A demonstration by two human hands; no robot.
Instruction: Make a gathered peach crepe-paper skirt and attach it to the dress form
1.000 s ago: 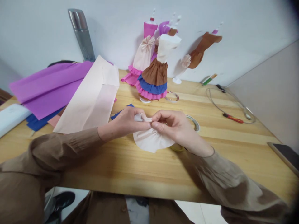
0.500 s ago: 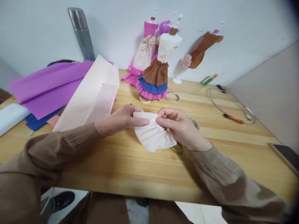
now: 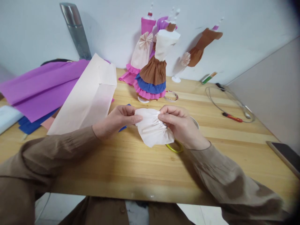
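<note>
Both hands hold a small strip of off-white crepe paper [image 3: 153, 129] above the table, its top edge gathered into pleats that fan out below. My left hand [image 3: 118, 120] pinches the flat left end between thumb and fingers. Over the pleats, my right hand [image 3: 181, 125] has thumb and forefinger closed on the gathered edge. Beneath the right hand shows a yellow-green ring [image 3: 174, 148], perhaps a scissor handle; the rest is hidden. Behind the hands stands a small dress form [image 3: 156, 72] in a white top and a tiered brown, blue and pink skirt.
At the left lie purple crepe paper [image 3: 44, 87] and a large off-white sheet [image 3: 79, 103]. More dressed forms, one in a pink top [image 3: 147, 26] and one in brown [image 3: 202, 47], stand by the wall. A grey bottle [image 3: 78, 37], a cable [image 3: 214, 106] and a phone [image 3: 284, 154] are around.
The left hand has shifted outward to the paper's left end, stretching the strip wider. The right hand keeps its pinch on the gathers. The whole view has shifted slightly.
</note>
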